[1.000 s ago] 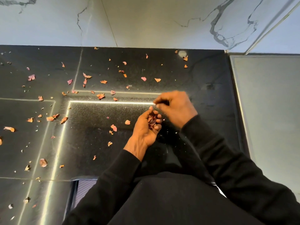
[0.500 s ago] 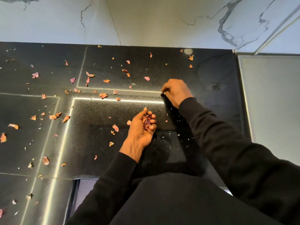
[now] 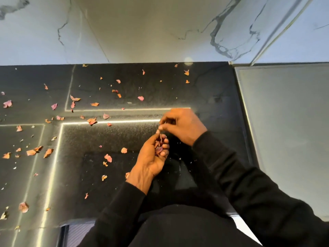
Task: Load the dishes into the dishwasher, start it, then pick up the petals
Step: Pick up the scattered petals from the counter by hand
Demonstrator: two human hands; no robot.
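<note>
Cupping a heap of gathered petals [image 3: 159, 149], your left hand [image 3: 151, 158] curls round them, palm up. Your right hand [image 3: 183, 124] hovers just above, its grip pinching one pale petal [image 3: 158, 131] over that heap. Loose petals [image 3: 92, 120] lie scattered across the black bench [image 3: 213, 97], mostly to the left.

Black glossy floor tiles [image 3: 204, 90] meet a white veined marble wall [image 3: 142, 29]

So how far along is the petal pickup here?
Done: gathered petals lie in the cupped left hand. In hand: the right hand pinches a petal just above it. Left: many loose petals across the tiles, mostly leftward. Dishwasher not in view.
</note>
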